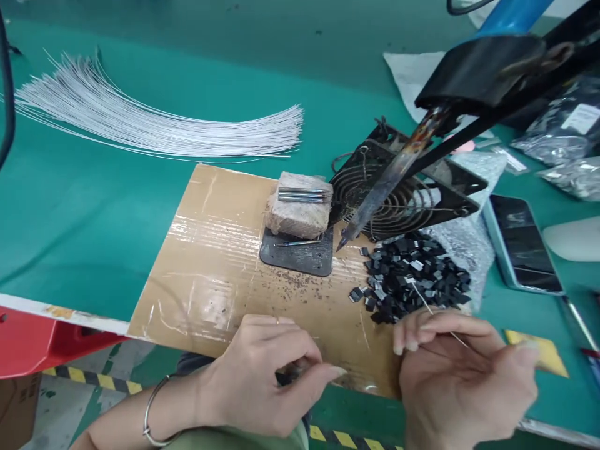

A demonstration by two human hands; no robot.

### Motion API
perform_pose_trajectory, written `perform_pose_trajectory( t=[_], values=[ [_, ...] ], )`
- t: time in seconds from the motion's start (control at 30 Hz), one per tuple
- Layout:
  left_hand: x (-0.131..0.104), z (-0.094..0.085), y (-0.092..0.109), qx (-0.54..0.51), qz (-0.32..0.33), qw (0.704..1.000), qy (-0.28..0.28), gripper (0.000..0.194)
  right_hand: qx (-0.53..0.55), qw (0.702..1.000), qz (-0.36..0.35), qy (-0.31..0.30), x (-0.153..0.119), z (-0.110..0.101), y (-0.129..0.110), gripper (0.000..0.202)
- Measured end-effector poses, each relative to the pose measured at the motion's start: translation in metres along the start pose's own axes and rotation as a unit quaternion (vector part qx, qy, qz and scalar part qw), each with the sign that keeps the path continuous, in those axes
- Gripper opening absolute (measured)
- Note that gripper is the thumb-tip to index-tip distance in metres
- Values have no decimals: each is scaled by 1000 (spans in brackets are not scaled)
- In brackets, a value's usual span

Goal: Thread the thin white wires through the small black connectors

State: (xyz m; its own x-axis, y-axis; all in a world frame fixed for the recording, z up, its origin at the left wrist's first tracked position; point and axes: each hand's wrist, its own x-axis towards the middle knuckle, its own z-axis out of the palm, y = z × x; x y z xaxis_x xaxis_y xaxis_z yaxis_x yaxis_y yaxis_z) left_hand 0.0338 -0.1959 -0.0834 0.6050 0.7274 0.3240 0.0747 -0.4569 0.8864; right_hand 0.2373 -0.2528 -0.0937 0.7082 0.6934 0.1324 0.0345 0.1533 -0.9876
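My right hand (464, 375) is turned palm up at the cardboard's right edge. A thin white wire (424, 300) runs between its curled fingers, the thumb apart. The wire's upper end, with a small whitish tip, lies over a heap of small black connector-like pieces (422, 275); whether it joins one I cannot tell. My left hand (276, 375) is closed over the front edge of the cardboard sheet (201, 269), fingers curled and thumb pointing right. What it holds, if anything, is hidden. Above the sheet, a soldering iron (375, 200) slants down, its tip left of the heap.
A bundle of white wires (178, 128) lies at the back left. Behind the iron stands a black fan (407, 187). A worn block (300, 212) carries metal rods on a dark plate (300, 256). A phone (525, 244) and yellow sponge (539, 353) lie right.
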Motion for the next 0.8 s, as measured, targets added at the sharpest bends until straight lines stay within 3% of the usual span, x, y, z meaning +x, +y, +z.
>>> perform_pose_trajectory(
  t=[0.43,0.8],
  values=[
    [0,2,-3,36,23,999,-27,31,-27,999,29,0,-1,-4,0,53],
    [-5,6,-9,21,30,999,-2,29,-31,999,19,-36,5,-5,4,53]
  ],
)
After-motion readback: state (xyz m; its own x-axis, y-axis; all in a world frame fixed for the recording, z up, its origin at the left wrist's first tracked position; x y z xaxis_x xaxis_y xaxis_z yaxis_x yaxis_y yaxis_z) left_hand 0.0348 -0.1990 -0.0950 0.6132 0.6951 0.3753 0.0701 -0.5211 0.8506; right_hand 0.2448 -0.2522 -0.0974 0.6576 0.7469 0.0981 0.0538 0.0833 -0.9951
